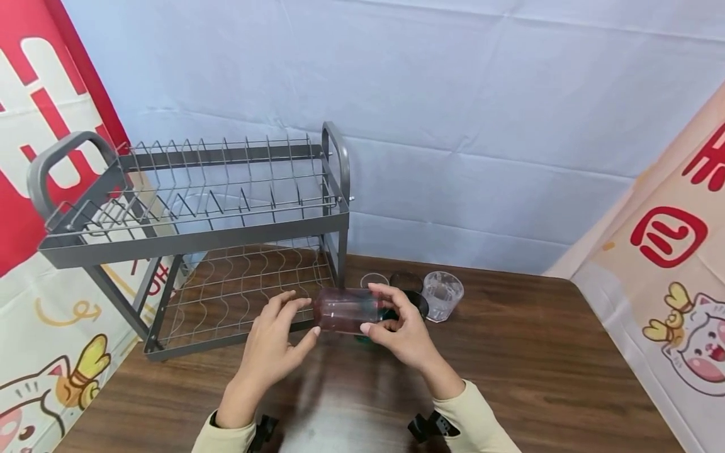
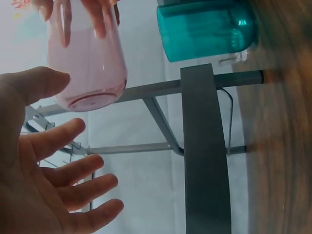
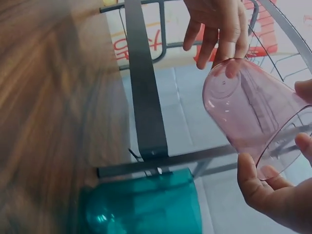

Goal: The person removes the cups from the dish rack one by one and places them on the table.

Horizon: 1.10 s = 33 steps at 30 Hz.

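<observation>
A clear pink cup is held on its side in the air above the table, in front of the rack. My right hand grips it at the rim end, thumb and fingers on opposite sides, as the right wrist view shows at the cup's mouth. At the base end my left hand has its fingers spread and loosely extended. Its thumb lies close to the cup wall; whether it touches, I cannot tell. A teal cup stands on the table behind, mostly hidden in the head view.
A grey two-tier dish rack with wire shelves stands at the left. Behind my right hand are a clear faceted glass and a dark cup. The wooden table extends right; a pale cloth hangs behind.
</observation>
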{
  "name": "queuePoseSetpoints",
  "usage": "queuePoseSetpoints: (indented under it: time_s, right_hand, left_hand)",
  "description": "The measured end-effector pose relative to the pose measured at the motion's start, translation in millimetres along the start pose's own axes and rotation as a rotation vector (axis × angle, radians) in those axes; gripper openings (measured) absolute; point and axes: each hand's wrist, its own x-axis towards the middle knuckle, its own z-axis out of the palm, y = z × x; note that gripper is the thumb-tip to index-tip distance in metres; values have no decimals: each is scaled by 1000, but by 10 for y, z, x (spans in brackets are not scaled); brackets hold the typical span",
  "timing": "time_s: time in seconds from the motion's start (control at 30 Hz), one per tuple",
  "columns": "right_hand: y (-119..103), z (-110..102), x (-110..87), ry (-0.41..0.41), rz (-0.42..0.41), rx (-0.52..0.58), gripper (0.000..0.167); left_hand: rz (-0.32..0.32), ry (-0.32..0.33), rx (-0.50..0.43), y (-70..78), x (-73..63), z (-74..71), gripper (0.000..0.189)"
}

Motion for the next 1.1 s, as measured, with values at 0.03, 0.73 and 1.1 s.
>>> queuePoseSetpoints:
  time_s: [0.03, 0.73, 1.1]
  right_hand:
    - [-22, -26, -3, 4, 5, -19, 55]
    - [-264, -345, -53, 92, 114, -302, 56]
    - [-50, -640, -113, 124, 59, -433, 62]
  left_hand:
    - [2, -5, 5, 8, 13, 11, 47]
    - [-26, -140, -15, 145, 221, 160, 45]
    - [-26, -193, -25, 270, 247, 321, 43]
